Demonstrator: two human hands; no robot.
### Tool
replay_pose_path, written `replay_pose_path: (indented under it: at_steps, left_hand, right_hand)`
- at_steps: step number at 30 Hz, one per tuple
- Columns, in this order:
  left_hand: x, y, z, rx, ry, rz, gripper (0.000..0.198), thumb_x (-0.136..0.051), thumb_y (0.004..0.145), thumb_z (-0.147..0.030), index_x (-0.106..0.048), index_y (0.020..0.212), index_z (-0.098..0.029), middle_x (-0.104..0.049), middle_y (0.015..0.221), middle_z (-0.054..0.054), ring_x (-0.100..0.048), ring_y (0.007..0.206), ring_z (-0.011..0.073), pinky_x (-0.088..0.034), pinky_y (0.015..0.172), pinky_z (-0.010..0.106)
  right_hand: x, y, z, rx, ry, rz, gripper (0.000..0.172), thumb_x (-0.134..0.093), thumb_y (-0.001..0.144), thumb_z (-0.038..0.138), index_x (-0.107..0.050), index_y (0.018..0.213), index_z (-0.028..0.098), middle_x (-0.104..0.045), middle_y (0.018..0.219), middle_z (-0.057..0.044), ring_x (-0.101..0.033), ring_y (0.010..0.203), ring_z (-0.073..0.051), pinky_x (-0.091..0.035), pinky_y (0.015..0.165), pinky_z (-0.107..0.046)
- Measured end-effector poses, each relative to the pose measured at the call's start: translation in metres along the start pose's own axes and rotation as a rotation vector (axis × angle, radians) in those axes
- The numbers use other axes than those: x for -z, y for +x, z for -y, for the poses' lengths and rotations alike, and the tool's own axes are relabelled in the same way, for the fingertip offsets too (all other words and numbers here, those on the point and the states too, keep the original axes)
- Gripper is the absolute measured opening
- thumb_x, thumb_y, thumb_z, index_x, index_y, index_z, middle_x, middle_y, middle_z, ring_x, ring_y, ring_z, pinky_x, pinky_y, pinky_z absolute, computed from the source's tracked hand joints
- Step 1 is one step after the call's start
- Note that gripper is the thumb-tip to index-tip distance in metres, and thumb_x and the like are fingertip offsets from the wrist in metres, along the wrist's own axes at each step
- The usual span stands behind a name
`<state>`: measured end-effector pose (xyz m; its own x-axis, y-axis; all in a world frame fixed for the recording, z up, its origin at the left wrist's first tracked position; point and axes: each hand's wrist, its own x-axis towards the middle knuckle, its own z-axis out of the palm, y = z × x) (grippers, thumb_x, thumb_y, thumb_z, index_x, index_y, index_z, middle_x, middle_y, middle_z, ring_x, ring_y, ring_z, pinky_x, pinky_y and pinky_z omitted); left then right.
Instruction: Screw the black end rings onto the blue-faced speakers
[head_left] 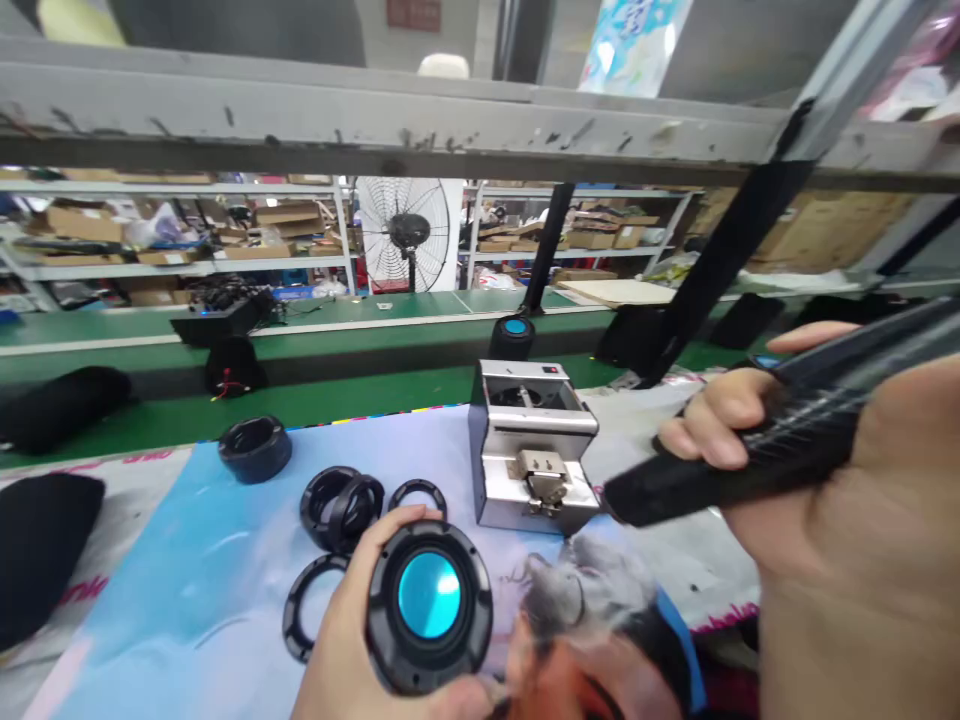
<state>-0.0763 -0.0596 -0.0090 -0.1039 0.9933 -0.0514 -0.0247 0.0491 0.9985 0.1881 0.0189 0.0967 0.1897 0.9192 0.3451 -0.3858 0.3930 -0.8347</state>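
My left hand (345,650) is wrapped around a black round lens housing (380,610) whose blue lens (429,594) faces up toward me. On the right, my right hand (795,520) grips a black electric screwdriver (675,485), slightly smeared by motion. The tool's tip points left, close to the lower right corner of a silver screw feeder (499,490); I cannot tell whether they touch. Black rings (298,630) lie beside and behind my left hand, some overlapping. A taller black ring (255,448) stands farther back on the left.
A printed sheet (195,560) covers the bench. Black cloth-like pieces (45,550) lie at the left. Behind the feeder, another blue-lensed black part (513,337) stands by the green conveyor (420,305). A metal beam (375,120) crosses overhead, with a slanted post (739,250) at right.
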Motion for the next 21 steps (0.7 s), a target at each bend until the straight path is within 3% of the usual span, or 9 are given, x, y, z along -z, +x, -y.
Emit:
replay_pose_path:
  at_steps: [2, 5, 11, 15, 19, 21]
  left_hand:
    - [0.001, 0.006, 0.007, -0.064, 0.041, -0.021, 0.098, -0.102, 0.045, -0.063, -0.074, 0.131, -0.027, -0.082, 0.125, 0.012, -0.077, 0.117, 0.0481, -0.062, 0.109, 0.055]
    - [-0.005, 0.017, 0.014, -0.126, 0.071, -0.007, 0.091, -0.103, 0.047, -0.058, -0.076, 0.129, -0.030, -0.082, 0.130, 0.010, -0.074, 0.126, 0.0523, -0.062, 0.110, 0.056]
    - [-0.022, 0.027, 0.010, -0.177, 0.101, 0.027, 0.081, -0.104, 0.049, -0.058, -0.082, 0.123, -0.036, -0.085, 0.129, 0.003, -0.072, 0.133, 0.0502, -0.060, 0.116, 0.052]
    - [-0.023, 0.033, 0.003, -0.152, 0.128, 0.031, 0.076, -0.106, 0.047, -0.055, -0.085, 0.117, -0.035, -0.087, 0.122, 0.002, -0.074, 0.130, 0.0494, -0.061, 0.116, 0.052]
    - [-0.025, 0.037, 0.000, -0.136, 0.119, 0.051, 0.052, -0.094, 0.070, -0.065, -0.087, 0.109, -0.030, -0.088, 0.113, 0.004, -0.079, 0.121, 0.0448, -0.061, 0.116, 0.054]
    - [-0.025, 0.035, 0.002, -0.148, 0.106, 0.043, 0.061, -0.098, 0.063, -0.064, -0.085, 0.111, -0.030, -0.087, 0.118, 0.005, -0.078, 0.122, 0.0456, -0.061, 0.115, 0.053]
  right_hand:
    - [-0.002, 0.008, -0.004, 0.090, 0.042, 0.003, 0.055, -0.100, 0.065, 0.071, -0.068, 0.086, 0.032, -0.061, 0.057, 0.009, -0.056, 0.047, -0.011, -0.057, 0.060, -0.025]
    - [-0.014, 0.016, -0.021, 0.111, 0.032, 0.012, 0.060, -0.099, 0.063, 0.073, -0.065, 0.080, 0.027, -0.059, 0.051, 0.007, -0.051, 0.037, -0.014, -0.048, 0.043, -0.026]
    - [-0.026, 0.027, -0.057, 0.152, -0.033, 0.071, 0.061, -0.088, 0.078, 0.078, -0.067, 0.084, 0.021, -0.060, 0.051, 0.004, -0.053, 0.036, -0.014, -0.038, 0.036, -0.025]
    - [-0.024, 0.033, -0.066, 0.131, -0.045, 0.091, 0.058, -0.087, 0.084, 0.073, -0.063, 0.078, 0.021, -0.057, 0.050, 0.004, -0.051, 0.035, -0.012, -0.038, 0.035, -0.023]
    - [-0.021, 0.031, -0.068, 0.062, -0.046, 0.106, 0.061, -0.087, 0.081, 0.076, -0.062, 0.077, 0.021, -0.056, 0.049, 0.004, -0.051, 0.034, -0.012, -0.038, 0.034, -0.023]
    - [-0.021, 0.026, -0.063, -0.010, -0.039, 0.128, 0.066, -0.088, 0.076, 0.080, -0.061, 0.074, 0.020, -0.056, 0.049, 0.003, -0.050, 0.033, -0.012, -0.040, 0.034, -0.023]
